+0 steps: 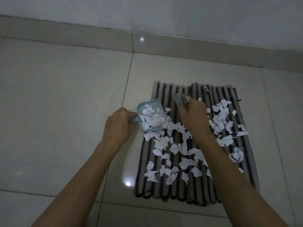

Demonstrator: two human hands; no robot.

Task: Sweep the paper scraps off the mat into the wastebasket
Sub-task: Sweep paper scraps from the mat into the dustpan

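Down on the pale glossy tiled floor (pixel 57 112), the person's left hand (pixel 118 124) sits at the left edge of the striped ribbed woven mat (pixel 180 190), its fingers curled tight around the short handle of a small light-blue plastic dustpan (pixel 148 110). The pan's mouth faces right onto the mat, and it is already heaped with torn white paper scraps (pixel 165 145), some spilling over its lip and touching the fabric. More scraps lie loose just below and to the right of the pan, spread across the middle of the mat between the two forearms, and a second loose cluster lies further right, beyond the right wrist, toward the mat's right edge. The right hand (pixel 191 115) hovers over the upper middle of the mat, just right of the pan, its fingers closed on a small grey hand brush (pixel 177 99) whose blurred end pokes out above the knuckles; a light handle tip with a hole shows below the wrist. The nearest scraps lie right under and beside this hand. A few pieces near the mat's front edge carry faint purple pen marks, too small to read. Along the far side runs a grey skirting and wall (pixel 164 17). No wastebasket shows from where I stand.
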